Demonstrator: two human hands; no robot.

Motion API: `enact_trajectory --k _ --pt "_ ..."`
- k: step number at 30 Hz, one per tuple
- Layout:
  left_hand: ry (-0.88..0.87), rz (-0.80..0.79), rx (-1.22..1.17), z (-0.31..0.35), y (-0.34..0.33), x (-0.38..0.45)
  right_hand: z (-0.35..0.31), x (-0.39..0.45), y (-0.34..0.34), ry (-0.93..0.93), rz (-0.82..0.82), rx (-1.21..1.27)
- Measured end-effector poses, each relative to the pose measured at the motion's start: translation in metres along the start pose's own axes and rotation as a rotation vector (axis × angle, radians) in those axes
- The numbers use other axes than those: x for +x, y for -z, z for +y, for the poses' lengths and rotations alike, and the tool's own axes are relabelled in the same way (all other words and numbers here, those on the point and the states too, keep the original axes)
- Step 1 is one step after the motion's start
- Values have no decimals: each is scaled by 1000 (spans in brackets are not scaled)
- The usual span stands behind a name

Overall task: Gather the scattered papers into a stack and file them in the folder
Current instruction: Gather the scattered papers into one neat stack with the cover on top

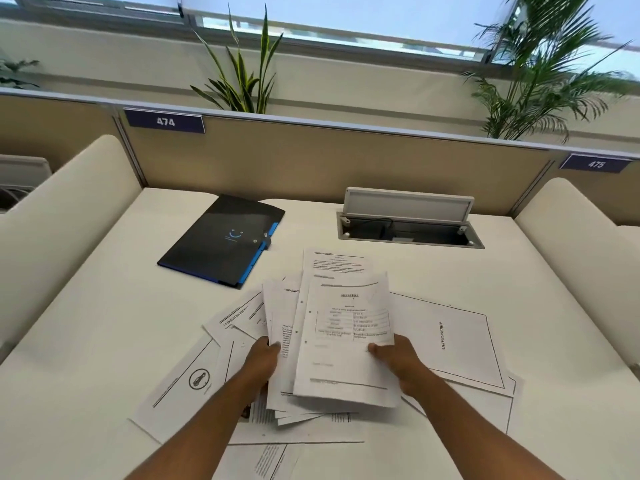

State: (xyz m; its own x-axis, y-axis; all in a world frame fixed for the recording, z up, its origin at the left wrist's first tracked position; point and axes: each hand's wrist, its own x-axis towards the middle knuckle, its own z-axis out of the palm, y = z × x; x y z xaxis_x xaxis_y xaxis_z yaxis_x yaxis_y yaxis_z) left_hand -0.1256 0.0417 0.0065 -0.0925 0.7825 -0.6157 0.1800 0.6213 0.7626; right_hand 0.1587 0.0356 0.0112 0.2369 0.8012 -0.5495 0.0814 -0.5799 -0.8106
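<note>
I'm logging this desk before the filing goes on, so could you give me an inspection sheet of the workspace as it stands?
Surface: white desk, with side dividers and a back panel.
Job's things: held sheaf of papers, lifted and uneven; loose sheets lying spread on the desk under and around it; black folder with blue edge, closed, flat at far left, apart from the papers.
Clutter: nothing seen.
Hands: left hand grips the sheaf's left edge; right hand grips its right edge, thumb on top.
Cables: dark cable inside the open cable hatch, lid raised.
Surroundings: number plates 474 and 475; potted plants behind the panel; windows above.
</note>
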Motion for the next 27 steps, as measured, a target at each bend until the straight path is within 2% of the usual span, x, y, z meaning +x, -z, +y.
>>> enact_trajectory --k 3,6,9,12,14,17,20,23,27 --pt "41 -18 5 3 -1 -1 6 -2 -5 59 -7 -201" --pt "-48 -47 26 0 -2 -2 0 -6 -15 123 -28 -389" --pt "-92 -36 145 -6 -5 -2 -4 -9 -24 184 -96 -509" --pt "-145 15 181 -7 -3 -9 -4 -6 -25 217 -93 -552" --pt "-177 -7 155 -5 0 -14 -3 -3 -22 225 -73 -457" --pt "-227 -49 122 3 3 -24 -3 1 -15 193 -67 -124" --pt "-277 -99 65 16 1 -32 -10 2 -3 175 -159 143" --pt "-297 -165 -18 31 -9 -39 -22 1 6 209 -244 217" --pt "-378 -153 -68 50 -32 -48 -47 -10 13 302 -207 298"
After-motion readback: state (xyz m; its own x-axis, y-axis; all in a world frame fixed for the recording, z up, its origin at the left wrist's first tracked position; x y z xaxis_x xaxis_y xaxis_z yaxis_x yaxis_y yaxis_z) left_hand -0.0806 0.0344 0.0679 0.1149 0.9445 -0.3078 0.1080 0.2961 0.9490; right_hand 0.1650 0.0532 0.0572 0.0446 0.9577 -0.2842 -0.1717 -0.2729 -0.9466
